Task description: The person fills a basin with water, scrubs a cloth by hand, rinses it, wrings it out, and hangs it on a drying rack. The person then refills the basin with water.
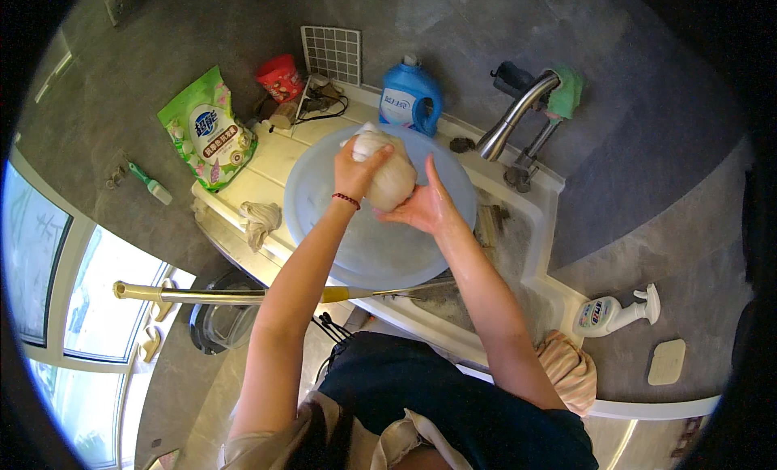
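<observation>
My left hand (358,173) grips the gathered neck of a white, wet-looking cloth bundle (393,181), which bulges out round like a balloon. At the bundle's lower right is my right hand (426,207), its thumb raised and apart, its fingers reaching along the cloth's underside. Both hands are above a round light-blue plastic basin (296,210) that appears to hold cloudy water. A dark red bead bracelet (346,200) circles my left wrist. What the bundle contains is hidden.
A long metal handle (212,296) crosses in front of the basin. Behind stand a blue detergent jug (410,99) and a chrome faucet (516,115). Left are a green detergent bag (209,133) and a crumpled cloth (260,223); right, a spray bottle (613,315) and striped cloth (567,370).
</observation>
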`<state>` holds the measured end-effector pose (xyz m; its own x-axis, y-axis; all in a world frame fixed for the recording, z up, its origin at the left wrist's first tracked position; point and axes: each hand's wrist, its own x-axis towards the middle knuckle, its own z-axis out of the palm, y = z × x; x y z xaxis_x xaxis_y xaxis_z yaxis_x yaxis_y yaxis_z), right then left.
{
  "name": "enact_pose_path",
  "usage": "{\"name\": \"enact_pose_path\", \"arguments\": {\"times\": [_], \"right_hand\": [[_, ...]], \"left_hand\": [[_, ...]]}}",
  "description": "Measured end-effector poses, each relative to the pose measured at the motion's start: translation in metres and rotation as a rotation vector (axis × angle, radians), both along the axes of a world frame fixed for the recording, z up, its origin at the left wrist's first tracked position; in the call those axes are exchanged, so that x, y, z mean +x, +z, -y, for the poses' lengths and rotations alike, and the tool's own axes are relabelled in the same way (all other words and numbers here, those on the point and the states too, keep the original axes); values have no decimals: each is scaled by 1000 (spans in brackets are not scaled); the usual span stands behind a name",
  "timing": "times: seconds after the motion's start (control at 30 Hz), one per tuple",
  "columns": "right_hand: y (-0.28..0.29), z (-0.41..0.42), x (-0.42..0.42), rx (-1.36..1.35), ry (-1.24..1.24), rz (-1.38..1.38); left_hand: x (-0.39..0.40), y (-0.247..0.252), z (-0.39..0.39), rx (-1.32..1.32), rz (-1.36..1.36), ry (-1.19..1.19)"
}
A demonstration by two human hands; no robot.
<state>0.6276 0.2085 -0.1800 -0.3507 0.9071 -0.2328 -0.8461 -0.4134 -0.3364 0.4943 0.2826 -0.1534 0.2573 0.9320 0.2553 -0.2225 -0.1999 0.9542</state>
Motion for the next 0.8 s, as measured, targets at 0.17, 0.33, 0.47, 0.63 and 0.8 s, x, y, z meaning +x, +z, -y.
{"name": "enact_pose_path", "arguments": {"times": [0.17, 0.33, 0.47, 0.63, 0.8], "right_hand": [[10, -13, -17, -35, -180, 197], [-13, -35, -26, 1, -471, 274], [-18, -40, -29, -6, -687, 708], [7, -25, -36, 300, -699, 1326], [10, -19, -36, 561, -715, 1490]], "left_hand": [[3, 8, 19, 76, -248, -83], [6, -15, 9, -281, 77, 22], [10, -32, 0, -543, 245, 73], [3, -58, -13, -518, 196, -91], [0, -47, -4, -744, 312, -399]]}}
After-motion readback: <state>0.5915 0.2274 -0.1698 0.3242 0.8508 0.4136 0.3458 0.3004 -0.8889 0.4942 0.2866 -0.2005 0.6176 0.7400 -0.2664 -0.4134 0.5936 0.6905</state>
